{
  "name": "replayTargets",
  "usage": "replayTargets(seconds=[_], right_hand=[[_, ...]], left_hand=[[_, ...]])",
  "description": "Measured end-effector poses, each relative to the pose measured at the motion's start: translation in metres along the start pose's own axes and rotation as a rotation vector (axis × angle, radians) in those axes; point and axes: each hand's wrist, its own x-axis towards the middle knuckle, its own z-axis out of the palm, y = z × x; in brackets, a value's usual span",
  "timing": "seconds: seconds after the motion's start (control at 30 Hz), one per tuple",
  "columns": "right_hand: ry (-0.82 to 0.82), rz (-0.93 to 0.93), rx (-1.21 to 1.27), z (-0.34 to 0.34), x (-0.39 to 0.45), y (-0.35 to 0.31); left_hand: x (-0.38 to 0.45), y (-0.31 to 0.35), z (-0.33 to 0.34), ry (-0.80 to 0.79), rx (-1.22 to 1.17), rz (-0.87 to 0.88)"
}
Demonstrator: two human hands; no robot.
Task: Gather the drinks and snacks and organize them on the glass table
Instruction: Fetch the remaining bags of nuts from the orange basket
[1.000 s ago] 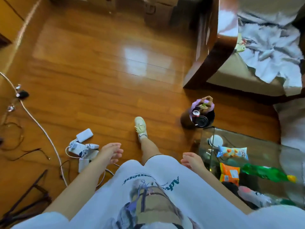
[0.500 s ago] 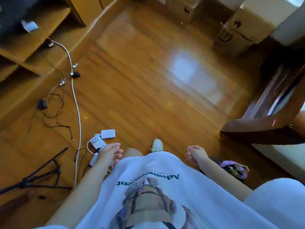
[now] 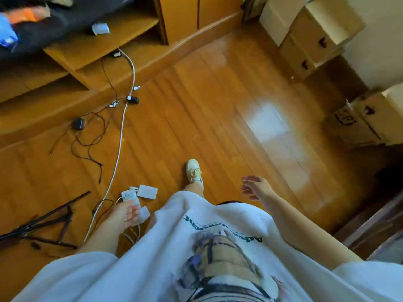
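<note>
Head view, left hand: the left hand (image 3: pixel 124 211) hangs low beside the white T-shirt (image 3: pixel 196 258), fingers (image 3: pixel 133 211) loosely curled and holding nothing.
Head view, right hand: the right hand (image 3: pixel 255 187) is lifted out to the side over the wooden floor (image 3: pixel 207 105), fingers relaxed and slightly apart, nothing in them.
Head view, task things: two blurred packets, one orange (image 3: pixel 26 16) and one blue (image 3: pixel 7 37), lie on a dark surface at the upper left edge, well apart from both hands; whether they are snacks cannot be told. The glass table is out of sight.
Head view, floor: a white cable (image 3: pixel 118 149) runs from the low wooden shelf unit (image 3: pixel 93 44) down past white chargers (image 3: pixel 141 192) lying just beside the left hand. Thin black wires (image 3: pixel 87 140) sprawl nearby, and a folded black tripod (image 3: pixel 43 223) lies at the lower left.
Head view, foot: one pale sneaker (image 3: pixel 194 171) stands on the boards between the two hands.
Head view, far right: cardboard boxes (image 3: pixel 316 35) are stacked against the wall.
</note>
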Motion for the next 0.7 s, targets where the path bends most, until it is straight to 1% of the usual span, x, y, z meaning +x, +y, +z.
replayTargets(seconds=[0.1,0.17,0.27,0.37,0.53,0.7], right_hand=[[0.041,0.030,0.095,-0.013,0.013,-0.044],[0.069,0.049,0.189,-0.019,0.020,-0.068],[0.110,0.097,0.277,-0.028,0.034,-0.098],[0.148,0.163,0.331,-0.036,0.047,-0.114],[0.190,0.297,0.350,-0.052,0.083,-0.138],[0.190,0.313,0.286,-0.075,0.131,-0.195]], left_hand=[[0.001,0.064,0.024,-0.038,-0.022,0.015],[0.002,0.106,0.044,-0.060,-0.026,0.085],[0.002,0.170,0.081,-0.091,0.092,0.180],[-0.002,0.217,0.119,-0.166,0.205,0.229],[-0.002,0.277,0.175,-0.261,0.356,0.281],[0.011,0.339,0.213,-0.245,0.388,0.274]])
